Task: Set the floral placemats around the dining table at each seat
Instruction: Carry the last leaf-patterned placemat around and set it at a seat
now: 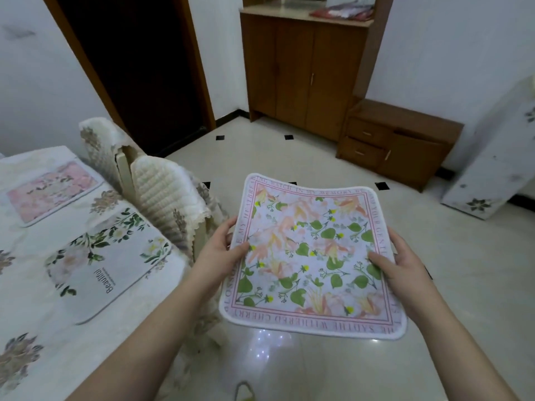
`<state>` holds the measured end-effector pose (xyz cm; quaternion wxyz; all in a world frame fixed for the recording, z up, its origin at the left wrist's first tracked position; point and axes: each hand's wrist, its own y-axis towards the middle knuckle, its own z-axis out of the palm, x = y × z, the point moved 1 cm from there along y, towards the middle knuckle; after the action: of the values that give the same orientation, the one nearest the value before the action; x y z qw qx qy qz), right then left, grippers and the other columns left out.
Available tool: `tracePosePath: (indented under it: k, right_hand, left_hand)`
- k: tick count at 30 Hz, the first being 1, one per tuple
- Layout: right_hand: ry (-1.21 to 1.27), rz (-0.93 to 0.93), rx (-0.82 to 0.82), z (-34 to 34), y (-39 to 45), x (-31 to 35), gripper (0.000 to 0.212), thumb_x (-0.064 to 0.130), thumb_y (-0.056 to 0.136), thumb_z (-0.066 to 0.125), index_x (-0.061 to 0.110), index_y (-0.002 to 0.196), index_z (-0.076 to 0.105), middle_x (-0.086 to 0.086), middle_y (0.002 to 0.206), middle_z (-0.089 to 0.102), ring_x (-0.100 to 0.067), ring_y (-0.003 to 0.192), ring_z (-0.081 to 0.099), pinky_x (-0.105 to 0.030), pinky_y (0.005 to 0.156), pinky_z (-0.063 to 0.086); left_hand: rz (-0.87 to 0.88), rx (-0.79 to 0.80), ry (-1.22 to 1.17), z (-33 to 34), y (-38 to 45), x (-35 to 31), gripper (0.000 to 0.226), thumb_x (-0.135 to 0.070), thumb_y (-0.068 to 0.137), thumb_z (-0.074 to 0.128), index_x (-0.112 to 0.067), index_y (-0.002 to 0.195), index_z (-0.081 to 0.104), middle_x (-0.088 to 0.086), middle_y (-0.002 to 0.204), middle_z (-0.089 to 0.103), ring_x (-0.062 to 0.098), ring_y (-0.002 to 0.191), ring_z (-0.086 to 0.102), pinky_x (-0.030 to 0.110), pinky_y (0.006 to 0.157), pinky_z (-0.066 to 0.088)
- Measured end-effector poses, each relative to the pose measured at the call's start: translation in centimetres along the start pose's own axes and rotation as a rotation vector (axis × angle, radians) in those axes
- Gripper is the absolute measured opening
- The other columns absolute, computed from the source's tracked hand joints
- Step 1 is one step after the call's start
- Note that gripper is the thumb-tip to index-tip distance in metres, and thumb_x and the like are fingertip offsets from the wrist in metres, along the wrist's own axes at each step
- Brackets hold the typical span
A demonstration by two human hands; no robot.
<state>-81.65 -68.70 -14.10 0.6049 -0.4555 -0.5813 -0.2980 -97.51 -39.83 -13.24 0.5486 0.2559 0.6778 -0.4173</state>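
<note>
While both hands held a square mat (312, 256) flat over the floor (477, 285), the table (26, 314) lay to the left, well apart from it. The left hand (223, 250) gripped the mat's left edge, thumb on top and fingers hidden beneath. The right hand (396, 264) gripped the right edge the same way, its thumb pressed on the printed face. Neither hand was free.

Two mats already lay on the tablecloth: a pink mat (55, 192) at the far seat and a white mat (110, 261) nearer, each just beside a covered chair (165, 195) pushed in at the table's right side. A second chair (101, 146) stood behind it.

By my reading, this was the carrying step: the third mat was in hand but not yet over the table. The next move would call for turning left and walking to a seat with no mat, probably on a side outside this view, then lowering the mat flat near the table edge and squaring it to the seat. Both thumbs would need to let go together so the soft cloth did not fold or slide.

A wooden cabinet (304, 68) stood against the far wall.
</note>
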Motion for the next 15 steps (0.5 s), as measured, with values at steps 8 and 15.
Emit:
tracePosePath:
  k: [8, 15]
  right_hand:
    - [0.030, 0.034, 0.021, 3.9, 7.9, 1.0, 0.047, 0.005, 0.095, 0.058, 0.035, 0.130, 0.051, -0.007, 0.107, 0.074, -0.034, 0.088, 0.073, -0.060, 0.077, 0.056]
    - [-0.057, -0.011, 0.030, 7.7, 15.1, 3.9, 0.048, 0.007, 0.094, 0.059, 0.040, 0.129, 0.050, -0.001, 0.106, 0.074, -0.028, 0.088, 0.074, -0.054, 0.080, 0.057]
  left_hand:
    - [-0.007, -0.034, 0.013, -3.1, 8.0, -1.5, 0.057, -0.002, 0.093, 0.062, -0.032, 0.138, 0.045, 0.005, 0.106, 0.075, 0.030, 0.083, 0.075, 0.043, 0.067, 0.063]
    - [-0.014, -0.055, -0.049, -6.4, 16.1, -3.6, 0.059, 0.000, 0.091, 0.064, -0.028, 0.141, 0.046, 0.006, 0.104, 0.076, 0.034, 0.083, 0.075, 0.050, 0.069, 0.062]
